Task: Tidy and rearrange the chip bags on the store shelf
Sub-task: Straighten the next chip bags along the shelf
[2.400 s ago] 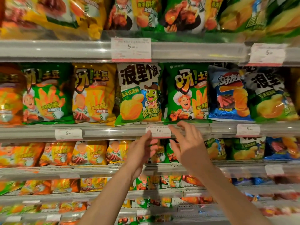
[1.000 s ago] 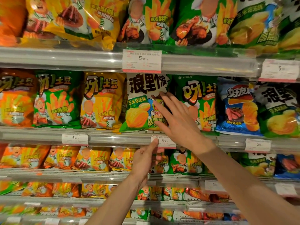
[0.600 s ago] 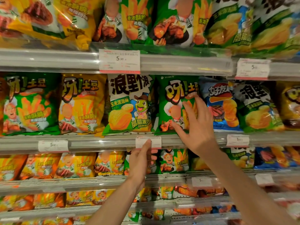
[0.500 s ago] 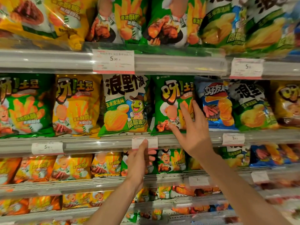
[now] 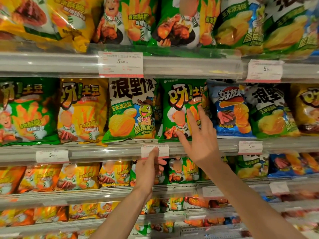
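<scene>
Green chip bag (image 5: 179,109) stands upright on the middle shelf (image 5: 103,149), between the white-topped bag (image 5: 131,109) and the blue bag (image 5: 229,109). Our right hand (image 5: 200,140) lies flat on its front, fingers spread, gripping nothing. Left hand (image 5: 148,168) has loosely curled fingers at the price tag (image 5: 164,150). We should push low and evenly so the bag seats square without tipping into its neighbours.
</scene>
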A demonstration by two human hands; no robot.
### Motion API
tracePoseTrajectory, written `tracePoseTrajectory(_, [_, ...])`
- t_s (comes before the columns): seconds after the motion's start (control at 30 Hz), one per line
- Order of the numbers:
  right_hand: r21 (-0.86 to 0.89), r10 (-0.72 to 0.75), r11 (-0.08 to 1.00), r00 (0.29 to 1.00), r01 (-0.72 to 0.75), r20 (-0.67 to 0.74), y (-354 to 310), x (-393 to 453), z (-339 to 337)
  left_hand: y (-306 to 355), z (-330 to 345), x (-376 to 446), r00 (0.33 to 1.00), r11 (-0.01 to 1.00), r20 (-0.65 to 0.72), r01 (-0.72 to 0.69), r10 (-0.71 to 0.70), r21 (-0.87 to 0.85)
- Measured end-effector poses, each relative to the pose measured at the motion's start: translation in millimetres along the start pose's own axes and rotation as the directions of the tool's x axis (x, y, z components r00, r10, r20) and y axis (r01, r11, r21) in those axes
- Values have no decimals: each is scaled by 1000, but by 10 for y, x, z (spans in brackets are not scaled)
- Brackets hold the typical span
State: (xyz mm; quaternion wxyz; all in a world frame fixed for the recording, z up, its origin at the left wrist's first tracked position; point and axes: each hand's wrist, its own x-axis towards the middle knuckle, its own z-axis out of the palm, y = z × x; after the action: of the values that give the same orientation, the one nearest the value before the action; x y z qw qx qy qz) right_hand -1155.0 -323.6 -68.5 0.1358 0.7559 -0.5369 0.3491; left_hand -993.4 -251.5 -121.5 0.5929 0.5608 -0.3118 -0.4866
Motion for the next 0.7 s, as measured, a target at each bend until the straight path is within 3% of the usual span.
tracePoseTrajectory(0.27, [68, 19, 997, 1000, -20, 11, 1, -56, 60, 11, -32, -12, 999, 999, 13, -30, 29, 28])
tracePoseTrajectory(0.43, [175, -23, 984, 996, 38, -87, -14, -159, 63, 21, -84, -18, 998, 998, 47, -42, 39, 56])
tracePoseTrajectory(0.57, [126, 72, 989, 994, -81, 81, -42, -402, -15, -23, -220, 42, 992, 984, 118, -64, 44, 168])
tracePoseTrajectory(0.7, [82, 145, 984, 978, -158, 150, -5, -840, -33, -88, -390, 2, 961, 935, 250, -194, 120, 297])
